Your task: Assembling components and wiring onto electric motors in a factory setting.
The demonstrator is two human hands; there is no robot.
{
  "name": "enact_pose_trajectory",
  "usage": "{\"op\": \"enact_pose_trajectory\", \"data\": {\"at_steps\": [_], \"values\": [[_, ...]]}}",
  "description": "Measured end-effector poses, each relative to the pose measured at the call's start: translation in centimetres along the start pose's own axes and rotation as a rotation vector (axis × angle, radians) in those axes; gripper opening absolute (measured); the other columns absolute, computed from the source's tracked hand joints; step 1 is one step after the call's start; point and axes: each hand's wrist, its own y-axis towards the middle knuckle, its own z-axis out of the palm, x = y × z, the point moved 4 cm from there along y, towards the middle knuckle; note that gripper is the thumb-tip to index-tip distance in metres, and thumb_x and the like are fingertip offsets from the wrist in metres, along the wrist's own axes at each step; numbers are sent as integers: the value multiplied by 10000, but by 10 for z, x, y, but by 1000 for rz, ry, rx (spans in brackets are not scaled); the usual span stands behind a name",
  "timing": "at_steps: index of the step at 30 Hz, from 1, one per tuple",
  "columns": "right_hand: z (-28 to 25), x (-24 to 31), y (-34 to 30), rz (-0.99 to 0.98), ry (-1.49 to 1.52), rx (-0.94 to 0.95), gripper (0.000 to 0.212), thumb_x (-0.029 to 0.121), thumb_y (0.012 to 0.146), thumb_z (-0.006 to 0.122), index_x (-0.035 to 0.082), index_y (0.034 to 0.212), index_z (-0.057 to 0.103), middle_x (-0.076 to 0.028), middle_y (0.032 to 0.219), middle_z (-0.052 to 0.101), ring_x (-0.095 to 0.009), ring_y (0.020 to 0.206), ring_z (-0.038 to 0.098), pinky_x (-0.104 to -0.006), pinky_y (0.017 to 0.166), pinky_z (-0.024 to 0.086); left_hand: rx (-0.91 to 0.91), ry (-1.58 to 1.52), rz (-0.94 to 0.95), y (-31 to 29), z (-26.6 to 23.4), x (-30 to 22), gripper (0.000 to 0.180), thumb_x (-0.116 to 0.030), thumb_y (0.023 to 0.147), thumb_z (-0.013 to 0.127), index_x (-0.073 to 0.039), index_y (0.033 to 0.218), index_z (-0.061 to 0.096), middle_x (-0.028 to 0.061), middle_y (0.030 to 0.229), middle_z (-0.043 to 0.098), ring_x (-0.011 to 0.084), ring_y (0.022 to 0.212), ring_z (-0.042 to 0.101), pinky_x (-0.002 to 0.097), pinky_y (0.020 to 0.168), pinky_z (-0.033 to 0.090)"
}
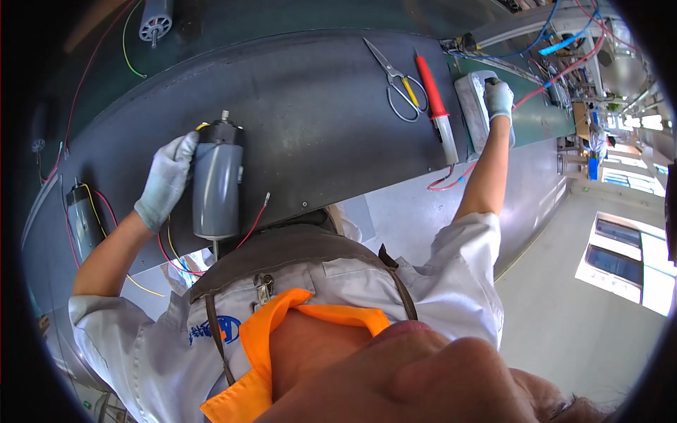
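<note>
A grey cylindrical electric motor (pixel 217 187) lies on the dark bench in front of me, its shaft pointing away and red and yellow wires trailing at its near end. My left hand (pixel 169 176), in a pale glove, is closed on the motor's black end cap from the left. Over at the right, my gloved right hand (pixel 499 99) is at a light-grey rectangular tray (pixel 466 102). Its fingers are curled around something small and dark that I cannot make out. Left of the tray lie a red-and-white pen-shaped tool (pixel 432 92) and metal scissors (pixel 384 63).
Another grey motor (pixel 84 218) with yellow and red wires sits at the left edge of the dark bench (pixel 310 127). A further motor (pixel 156 21) rests at the far left, near a green wire (pixel 127 53). Blue and red cables (pixel 557 77) hang at the right.
</note>
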Motion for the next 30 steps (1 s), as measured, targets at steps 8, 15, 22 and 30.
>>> {"op": "enact_pose_trajectory", "data": {"at_steps": [8,15,22,30], "values": [[34,7,27,-101,-38,200,253,310,882,658,141,1029,776,-182,1036,721,-366,983,700,-436,855,545,130,423,328,-3,8,-10,426,-348,1070,499,54,1081,638,93,755,621,179,721,613,350,698,501],[-19,17,-9,61,145,-71,237,295,876,686,216,1080,779,-151,992,740,-311,914,726,-398,832,547,467,358,-373,-6,-12,-64,483,-519,1028,495,-77,931,664,-24,614,533,81,438,506,250,386,400],[-65,51,-27,-224,102,-246,235,235,867,716,137,1071,779,-166,1046,730,-300,925,715,-366,835,536,512,427,-326,-4,-23,-68,474,-465,1002,531,-61,788,657,23,599,589,104,429,519,268,389,406],[-146,294,-222,-142,1680,686,270,103,957,657,-50,1179,659,-129,1018,720,-150,834,697,-219,672,527,509,312,-361,-19,-25,-72,480,-518,960,586,-74,823,706,-26,614,554,65,498,502,226,433,370]]}}
